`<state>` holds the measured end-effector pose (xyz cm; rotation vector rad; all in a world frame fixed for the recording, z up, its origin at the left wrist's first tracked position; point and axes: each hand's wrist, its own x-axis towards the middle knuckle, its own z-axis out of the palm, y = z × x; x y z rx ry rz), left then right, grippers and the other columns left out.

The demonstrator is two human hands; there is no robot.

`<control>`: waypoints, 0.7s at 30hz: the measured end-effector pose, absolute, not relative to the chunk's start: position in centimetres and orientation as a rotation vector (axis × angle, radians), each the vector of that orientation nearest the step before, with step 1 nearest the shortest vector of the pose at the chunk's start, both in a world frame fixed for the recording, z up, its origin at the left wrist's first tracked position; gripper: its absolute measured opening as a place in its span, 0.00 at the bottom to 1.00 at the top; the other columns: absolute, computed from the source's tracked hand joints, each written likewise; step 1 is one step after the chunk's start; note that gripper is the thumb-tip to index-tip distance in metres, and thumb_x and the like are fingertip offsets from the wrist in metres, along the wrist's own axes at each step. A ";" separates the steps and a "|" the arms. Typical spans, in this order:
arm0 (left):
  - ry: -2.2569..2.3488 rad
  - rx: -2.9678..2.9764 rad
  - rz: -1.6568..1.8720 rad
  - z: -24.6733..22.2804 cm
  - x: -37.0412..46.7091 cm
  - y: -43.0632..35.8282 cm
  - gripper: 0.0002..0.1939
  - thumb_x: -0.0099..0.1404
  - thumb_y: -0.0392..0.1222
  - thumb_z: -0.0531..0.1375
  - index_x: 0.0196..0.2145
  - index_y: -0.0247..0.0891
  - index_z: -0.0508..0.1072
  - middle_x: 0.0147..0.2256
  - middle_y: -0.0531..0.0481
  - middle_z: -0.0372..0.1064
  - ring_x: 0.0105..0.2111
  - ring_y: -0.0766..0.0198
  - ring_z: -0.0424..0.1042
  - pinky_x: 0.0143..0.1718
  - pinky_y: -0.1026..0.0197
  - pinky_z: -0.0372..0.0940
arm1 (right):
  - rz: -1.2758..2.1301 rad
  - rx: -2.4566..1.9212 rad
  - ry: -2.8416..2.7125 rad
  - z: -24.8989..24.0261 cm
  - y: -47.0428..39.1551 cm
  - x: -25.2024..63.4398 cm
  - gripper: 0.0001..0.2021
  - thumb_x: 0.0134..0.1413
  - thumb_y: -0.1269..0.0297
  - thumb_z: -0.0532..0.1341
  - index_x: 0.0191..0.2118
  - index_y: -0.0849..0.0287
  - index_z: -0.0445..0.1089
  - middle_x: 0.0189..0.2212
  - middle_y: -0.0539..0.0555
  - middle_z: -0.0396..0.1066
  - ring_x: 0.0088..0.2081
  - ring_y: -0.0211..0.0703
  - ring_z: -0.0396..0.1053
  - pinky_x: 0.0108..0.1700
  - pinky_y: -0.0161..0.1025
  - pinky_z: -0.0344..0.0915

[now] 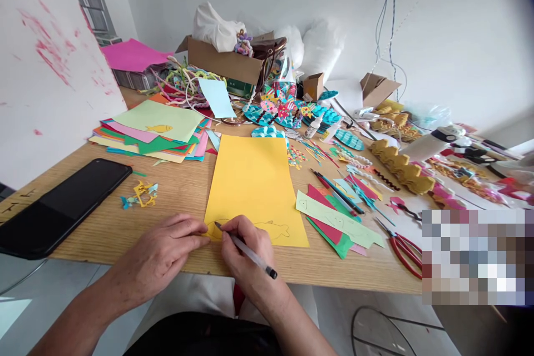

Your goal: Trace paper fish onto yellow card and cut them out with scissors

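Observation:
A sheet of yellow paper (254, 178) lies in front of me, with fish outlines along its near edge. My right hand (248, 247) is closed round a pen (252, 256) with a clear barrel and black end, its tip touching the sheet at the left outline. To the right of that hand, a finished-looking fish drawing (273, 229) shows on the same sheet. My left hand (167, 253) rests flat at the sheet's lower left corner, its fingers stretched out and holding nothing.
A black phone (62, 206) and yellow paper scraps (144, 194) lie to the left. Behind them is a coloured paper stack (158, 122) with a small yellow fish on top. Red-handled scissors (403, 247), a pale green strip (337, 219) and several pens (337, 192) lie to the right.

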<state>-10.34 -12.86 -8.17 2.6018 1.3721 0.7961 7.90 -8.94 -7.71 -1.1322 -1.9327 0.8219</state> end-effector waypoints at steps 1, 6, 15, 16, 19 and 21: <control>1.371 2.609 0.791 -8.2 -10.4 -12.9 0.20 0.62 0.24 0.47 0.43 0.40 0.72 0.43 0.49 0.70 0.47 0.63 0.65 0.48 0.61 0.63 | 0.807 -1.129 -1.935 -7.7 -8.9 7.9 0.06 0.47 0.71 0.53 0.28 0.59 0.66 0.16 0.47 0.66 0.17 0.33 0.61 0.21 0.29 0.56; 1.373 2.638 0.778 -8.4 -10.5 -12.9 0.21 0.62 0.24 0.47 0.44 0.41 0.71 0.45 0.50 0.70 0.48 0.64 0.65 0.49 0.61 0.62 | 0.790 -1.135 -1.955 -7.7 -8.8 7.8 0.06 0.47 0.71 0.52 0.28 0.58 0.66 0.17 0.48 0.68 0.18 0.34 0.63 0.23 0.30 0.58; 1.390 2.595 0.807 -8.4 -10.5 -12.9 0.22 0.61 0.23 0.46 0.43 0.40 0.73 0.43 0.49 0.72 0.46 0.63 0.67 0.47 0.59 0.65 | 0.808 -1.126 -1.960 -7.5 -9.0 8.1 0.06 0.45 0.72 0.53 0.26 0.58 0.65 0.15 0.46 0.65 0.17 0.34 0.61 0.22 0.29 0.58; 1.391 2.592 0.810 -8.4 -10.5 -12.9 0.22 0.61 0.24 0.46 0.44 0.41 0.73 0.43 0.49 0.72 0.46 0.62 0.67 0.48 0.59 0.65 | 0.825 -1.120 -1.955 -7.5 -9.1 8.2 0.05 0.45 0.72 0.53 0.26 0.58 0.65 0.15 0.46 0.64 0.17 0.33 0.61 0.22 0.29 0.57; 1.368 2.607 0.828 -8.4 -10.5 -12.8 0.22 0.61 0.24 0.46 0.43 0.40 0.73 0.43 0.49 0.72 0.46 0.63 0.67 0.47 0.59 0.65 | 0.858 -1.104 -1.944 -7.5 -9.2 8.4 0.05 0.44 0.72 0.53 0.25 0.58 0.64 0.15 0.45 0.62 0.17 0.32 0.59 0.21 0.28 0.56; 1.353 2.617 0.828 -8.3 -10.4 -12.7 0.22 0.61 0.24 0.46 0.42 0.40 0.73 0.42 0.49 0.72 0.45 0.63 0.67 0.46 0.60 0.65 | 0.873 -1.099 -1.939 -7.5 -9.2 8.4 0.05 0.44 0.73 0.53 0.24 0.58 0.63 0.15 0.44 0.61 0.17 0.32 0.58 0.22 0.28 0.55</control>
